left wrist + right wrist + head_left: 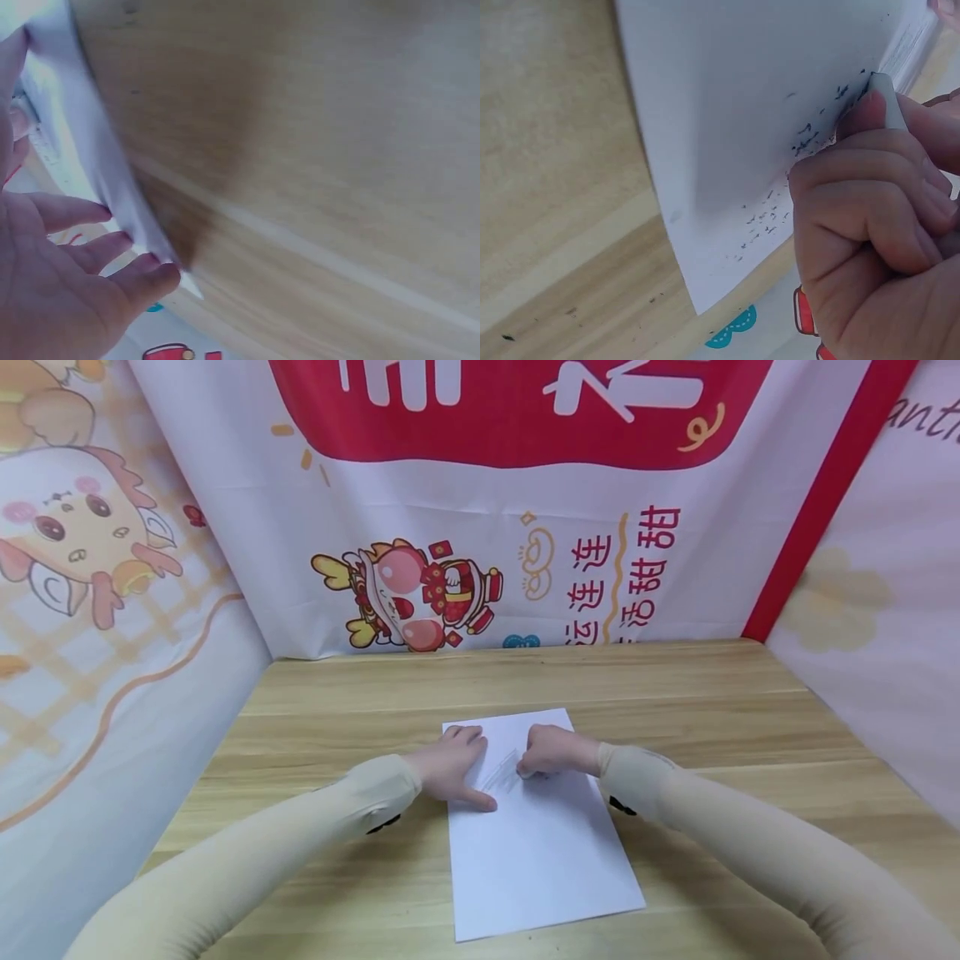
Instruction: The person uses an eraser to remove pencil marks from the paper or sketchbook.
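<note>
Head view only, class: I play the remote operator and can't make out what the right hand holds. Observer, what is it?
Observer: The right wrist view shows the right hand pinching a small whitish block, possibly an eraser.
Operator: Anything on the table near the far right corner of the paper? My view shows nothing there.
Observer: Yes, the right wrist view shows dark specks scattered there.

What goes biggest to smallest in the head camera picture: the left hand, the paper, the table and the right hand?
1. Table
2. Paper
3. Left hand and right hand: too alike in size to rank.
</note>
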{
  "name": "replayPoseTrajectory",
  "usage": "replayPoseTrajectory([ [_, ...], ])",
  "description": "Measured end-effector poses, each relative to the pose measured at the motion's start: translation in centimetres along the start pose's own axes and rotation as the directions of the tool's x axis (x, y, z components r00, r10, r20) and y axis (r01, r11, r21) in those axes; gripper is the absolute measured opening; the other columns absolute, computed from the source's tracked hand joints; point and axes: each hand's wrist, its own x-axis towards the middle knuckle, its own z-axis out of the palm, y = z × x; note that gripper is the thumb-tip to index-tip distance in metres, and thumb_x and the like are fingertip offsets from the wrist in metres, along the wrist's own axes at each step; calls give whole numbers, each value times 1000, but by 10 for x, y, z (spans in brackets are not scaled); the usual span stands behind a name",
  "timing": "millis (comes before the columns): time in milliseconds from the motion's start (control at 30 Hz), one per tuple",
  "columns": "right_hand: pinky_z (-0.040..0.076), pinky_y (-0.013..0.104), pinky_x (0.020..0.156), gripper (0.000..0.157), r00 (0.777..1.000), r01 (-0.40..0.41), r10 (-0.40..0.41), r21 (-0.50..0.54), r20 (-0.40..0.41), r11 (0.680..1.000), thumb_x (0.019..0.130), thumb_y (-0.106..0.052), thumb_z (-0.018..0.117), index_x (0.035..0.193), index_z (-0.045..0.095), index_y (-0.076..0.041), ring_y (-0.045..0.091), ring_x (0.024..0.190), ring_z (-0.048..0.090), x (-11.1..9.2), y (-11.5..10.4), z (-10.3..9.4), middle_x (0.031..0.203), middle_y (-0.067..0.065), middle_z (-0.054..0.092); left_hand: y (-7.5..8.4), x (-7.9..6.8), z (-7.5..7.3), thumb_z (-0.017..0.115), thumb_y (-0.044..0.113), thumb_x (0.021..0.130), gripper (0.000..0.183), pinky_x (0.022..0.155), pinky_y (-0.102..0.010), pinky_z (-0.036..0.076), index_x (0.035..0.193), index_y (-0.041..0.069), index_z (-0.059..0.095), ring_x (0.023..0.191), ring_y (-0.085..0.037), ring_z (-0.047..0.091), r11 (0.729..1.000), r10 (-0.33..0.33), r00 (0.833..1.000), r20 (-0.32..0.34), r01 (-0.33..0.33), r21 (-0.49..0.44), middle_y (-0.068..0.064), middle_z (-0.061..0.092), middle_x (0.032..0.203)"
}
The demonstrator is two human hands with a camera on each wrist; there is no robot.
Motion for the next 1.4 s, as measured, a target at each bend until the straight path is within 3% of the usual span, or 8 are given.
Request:
replayPoseTrajectory([
  [200,42,27,58,18,1000,6,-6,25,-2,1000,86,-21,69,75,68,-6,16,61,54,-3,1,2,65,4,62,-5,-1,6,59,80,76,112,112,-47,25,153,4,31,143,-35,20,1000,-17,1000,4,17,-24,-17,21,159],
  [367,45,31,63,20,999,29,-28,8,-30,1000,87,-21,70,90,67,-1,19,68,57,-3,1,3,74,5,62,-5,3,3,60,78,76,107,111,-49,27,154,10,34,142,-38,20,1000,-10,1000,23,10,-1,-17,22,159],
  [900,48,34,68,27,999,25,-25,-18,-31,1000,90,-24,67,102,65,0,21,74,58,-2,0,5,81,5,61,8,5,-6,64,74,77,106,110,-50,29,151,4,37,138,-42,26,999,-29,998,58,27,34,-24,26,154],
  [1133,44,33,63,22,996,61,-66,-95,-51,994,94,-21,62,93,65,1,20,67,54,-8,-5,12,74,5,58,11,3,-6,66,73,77,106,111,-48,27,151,3,37,140,-43,22,999,-46,997,58,45,20,-26,23,155],
  [1267,41,30,60,20,998,63,-64,-55,-19,997,93,-20,63,89,65,-1,18,64,52,-11,-4,13,70,4,57,12,4,-5,65,73,77,107,112,-48,25,152,3,35,142,-43,19,999,-54,996,74,53,8,-26,19,157],
  [1400,42,31,61,21,998,33,-34,-15,-60,999,93,-22,64,93,65,-1,19,67,54,-7,-1,8,73,5,59,12,4,-6,65,73,77,107,112,-49,24,152,3,34,142,-44,18,999,-51,995,80,50,18,-26,19,157],
])
